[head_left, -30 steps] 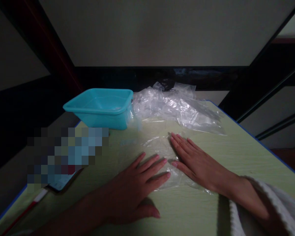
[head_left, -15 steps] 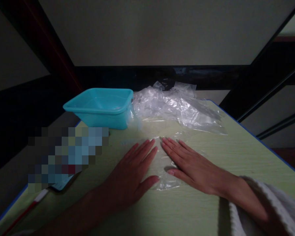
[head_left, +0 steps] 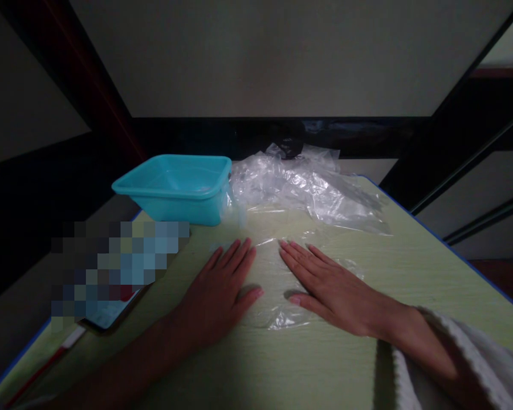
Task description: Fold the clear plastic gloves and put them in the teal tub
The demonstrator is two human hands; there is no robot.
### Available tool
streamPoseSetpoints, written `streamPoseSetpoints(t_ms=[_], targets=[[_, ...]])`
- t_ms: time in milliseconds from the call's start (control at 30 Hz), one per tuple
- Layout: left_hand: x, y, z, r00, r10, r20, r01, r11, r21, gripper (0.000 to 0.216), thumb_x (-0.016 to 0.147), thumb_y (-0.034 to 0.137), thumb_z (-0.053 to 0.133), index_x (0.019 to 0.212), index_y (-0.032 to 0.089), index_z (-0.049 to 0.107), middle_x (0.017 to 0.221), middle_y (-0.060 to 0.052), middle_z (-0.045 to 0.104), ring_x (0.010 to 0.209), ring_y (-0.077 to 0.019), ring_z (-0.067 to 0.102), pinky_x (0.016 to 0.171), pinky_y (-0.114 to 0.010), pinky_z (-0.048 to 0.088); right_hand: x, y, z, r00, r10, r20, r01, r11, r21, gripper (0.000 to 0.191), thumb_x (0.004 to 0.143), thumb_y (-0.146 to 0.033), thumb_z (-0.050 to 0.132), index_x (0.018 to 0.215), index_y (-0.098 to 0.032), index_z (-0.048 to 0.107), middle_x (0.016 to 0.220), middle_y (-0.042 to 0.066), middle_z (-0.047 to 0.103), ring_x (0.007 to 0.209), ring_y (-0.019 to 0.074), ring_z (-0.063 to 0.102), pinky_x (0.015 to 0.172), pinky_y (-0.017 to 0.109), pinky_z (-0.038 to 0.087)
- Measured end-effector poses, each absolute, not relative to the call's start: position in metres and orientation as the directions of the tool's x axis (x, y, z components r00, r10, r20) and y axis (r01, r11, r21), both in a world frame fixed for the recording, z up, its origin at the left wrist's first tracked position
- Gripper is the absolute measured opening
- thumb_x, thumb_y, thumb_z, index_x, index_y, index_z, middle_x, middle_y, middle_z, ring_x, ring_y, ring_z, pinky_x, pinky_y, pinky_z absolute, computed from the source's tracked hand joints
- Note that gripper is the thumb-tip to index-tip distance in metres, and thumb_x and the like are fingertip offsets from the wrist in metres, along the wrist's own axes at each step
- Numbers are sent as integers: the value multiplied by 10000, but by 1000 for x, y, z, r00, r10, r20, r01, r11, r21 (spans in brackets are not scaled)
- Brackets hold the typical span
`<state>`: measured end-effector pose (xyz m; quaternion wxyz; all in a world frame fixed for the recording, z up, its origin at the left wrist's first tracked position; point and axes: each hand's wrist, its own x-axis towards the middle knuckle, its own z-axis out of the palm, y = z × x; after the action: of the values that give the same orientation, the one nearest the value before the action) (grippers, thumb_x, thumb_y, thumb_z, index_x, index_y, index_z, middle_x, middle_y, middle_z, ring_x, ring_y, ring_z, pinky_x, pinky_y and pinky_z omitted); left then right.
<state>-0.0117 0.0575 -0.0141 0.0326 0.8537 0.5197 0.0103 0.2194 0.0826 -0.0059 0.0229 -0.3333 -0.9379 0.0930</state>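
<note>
A clear plastic bag (head_left: 277,316) lies flat on the pale green tabletop in front of me. My left hand (head_left: 222,290) rests palm down at its left side, fingers stretched out and thumb pointing right. On the right side of the bag, my right hand (head_left: 325,282) also lies flat with its fingers extended and the thumb apart. Between the two hands a strip of the bag shows, shiny and slightly wrinkled at its near edge. Parts of the bag under both palms are hidden.
A turquoise plastic basin (head_left: 183,208) stands at the back left. Beside it, crumpled clear plastic bags (head_left: 308,185) are heaped along the back edge. At the left lies a phone (head_left: 106,316), mostly pixelated, with a red and white cable (head_left: 70,339). The table has a blue edge (head_left: 457,253).
My left hand has slid left across the plastic bag, widening the space between the hands. My right hand has stayed almost in place.
</note>
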Motion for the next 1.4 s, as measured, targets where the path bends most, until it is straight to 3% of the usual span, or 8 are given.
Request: streamPoseSetpoints(t_ms=[267, 500, 767, 1000, 1167, 1400], targets=[[-22, 59, -14, 431, 903, -2, 901, -430, 66, 600, 924, 455, 314, 1417, 115, 270, 1486, -119, 244, 1363, -283, 232, 1075, -506, 251, 221, 82, -5, -776, 631, 3, 615, 757, -222, 670, 939, -510, 268, 1435, -66, 188, 1481, 169, 154, 1369, 255, 134, 1103, 494, 185], [-30, 61, -7, 348, 934, -81, 938, -346, 39, 639, 911, 500, 327, 1419, 117, 267, 1496, -127, 198, 1369, -323, 186, 1061, -566, 228, 221, 83, -6, -778, 628, 21, 609, 762, -221, 664, 937, -508, 289, 1452, -118, 137, 1489, 146, 144, 1369, 252, 137, 1101, 491, 201], [-29, 62, -6, 307, 950, -54, 952, -306, 15, 682, 903, 537, 310, 1405, 75, 288, 1486, -166, 207, 1368, -329, 182, 1065, -586, 195, 222, 83, -2, -777, 629, 16, 614, 764, -201, 703, 931, -548, 229, 1442, -70, 161, 1491, 162, 139, 1373, 249, 135, 1105, 480, 175], [-17, 53, -5, 491, 870, 53, 863, -493, 105, 642, 938, 473, 247, 1426, 60, 187, 1505, -155, 140, 1387, -264, 141, 1097, -531, 169, 233, 94, -4, -661, 748, 54, 731, 659, -177, 707, 925, -561, 222, 1451, -96, 141, 1487, 169, 152, 1371, 258, 122, 1093, 499, 178], [-8, 46, -8, 527, 847, -64, 846, -516, 137, 675, 908, 467, 353, 1426, 69, 184, 1507, -141, 132, 1390, -252, 131, 1097, -497, 200, 237, 96, -11, -607, 794, -17, 787, 598, -152, 818, 886, -643, 175, 1431, -33, 182, 1478, 203, 148, 1366, 279, 107, 1088, 506, 176], [-6, 46, -5, 502, 858, -105, 860, -483, 166, 697, 886, 484, 390, 1422, 75, 210, 1501, -151, 165, 1385, -268, 143, 1096, -496, 202, 239, 96, -17, -585, 811, 19, 803, 582, -128, 769, 883, -636, 246, 1458, -150, 92, 1497, 144, 142, 1363, 324, 88, 1057, 592, 166]])
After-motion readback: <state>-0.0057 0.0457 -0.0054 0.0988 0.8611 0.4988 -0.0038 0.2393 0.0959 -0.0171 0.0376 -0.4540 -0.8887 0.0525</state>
